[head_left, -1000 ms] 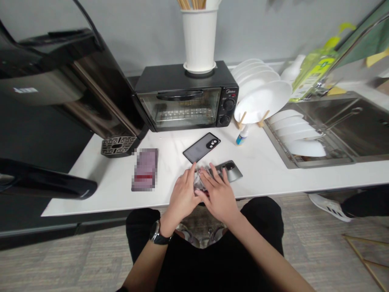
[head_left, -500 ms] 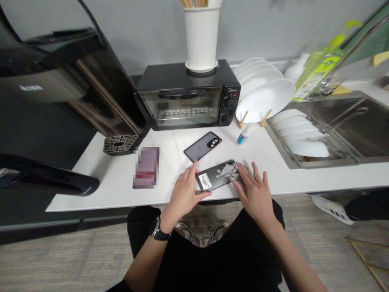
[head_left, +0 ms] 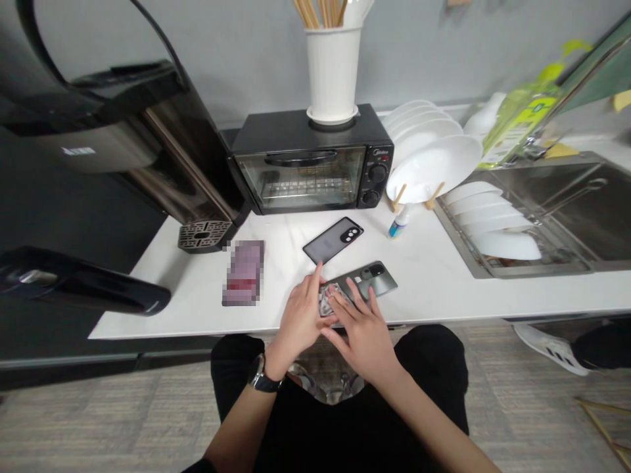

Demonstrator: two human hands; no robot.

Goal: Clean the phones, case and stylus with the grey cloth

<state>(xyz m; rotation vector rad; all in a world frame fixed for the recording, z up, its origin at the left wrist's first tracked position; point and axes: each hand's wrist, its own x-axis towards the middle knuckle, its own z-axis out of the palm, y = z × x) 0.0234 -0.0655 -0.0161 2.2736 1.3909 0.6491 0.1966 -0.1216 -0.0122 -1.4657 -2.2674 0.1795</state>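
Fingers of my right hand [head_left: 367, 336] are stretched out, pressing a crumpled greyish cloth [head_left: 324, 303] onto the left end of a phone [head_left: 385, 281]. My left hand [head_left: 298, 316] grips that same end, its index finger at the far edge and thumb at the near one; a watch [head_left: 259, 374] sits on that wrist. The phone lies back up near the front edge of the white bench [head_left: 424, 295], camera end to the right. Just beyond it is a phone case [head_left: 328, 244], and past the phone's right end stands a small bottle [head_left: 398, 223]. Well to my left lies a flat purple thing [head_left: 245, 269], too blurred to name. Behind these sits a black toaster oven [head_left: 276, 131], with racked white plates [head_left: 434, 172] beside it and a sink [head_left: 601, 220] farther right.
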